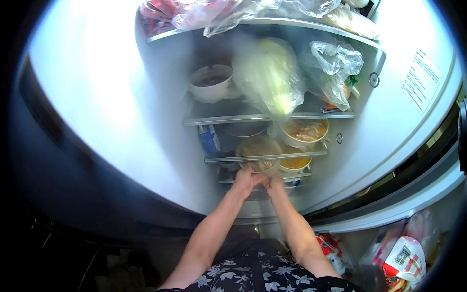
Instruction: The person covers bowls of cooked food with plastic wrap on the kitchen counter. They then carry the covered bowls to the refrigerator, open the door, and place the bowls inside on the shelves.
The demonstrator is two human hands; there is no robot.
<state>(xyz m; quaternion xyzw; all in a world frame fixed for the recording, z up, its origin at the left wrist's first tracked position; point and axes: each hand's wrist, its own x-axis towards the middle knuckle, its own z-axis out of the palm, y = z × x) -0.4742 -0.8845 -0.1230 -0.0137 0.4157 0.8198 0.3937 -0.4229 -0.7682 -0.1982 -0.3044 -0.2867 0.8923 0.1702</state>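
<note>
Inside an open refrigerator, a round clear bowl [261, 167] of brownish food is gripped from its near side by both hands. My left hand [247, 181] has the bowl's left front and my right hand [273, 181] its right front; some fingers are hidden beneath it. The far part of the bowl shows hazily through the glass shelf [226, 159] above. Just right of it stands a bowl of orange-yellow liquid [296, 163]. Over that, one shelf higher, sits a white bowl of food under plastic film [305, 131].
A bagged pale-green cabbage [271, 80] overhangs a shelf edge, between a white bowl [211, 85] and a knotted plastic bag [337, 73]. A blue-and-white carton [208, 138] stands at left. Plastic bags [219, 14] fill the top shelf. Packages [405, 259] sit in the door at lower right.
</note>
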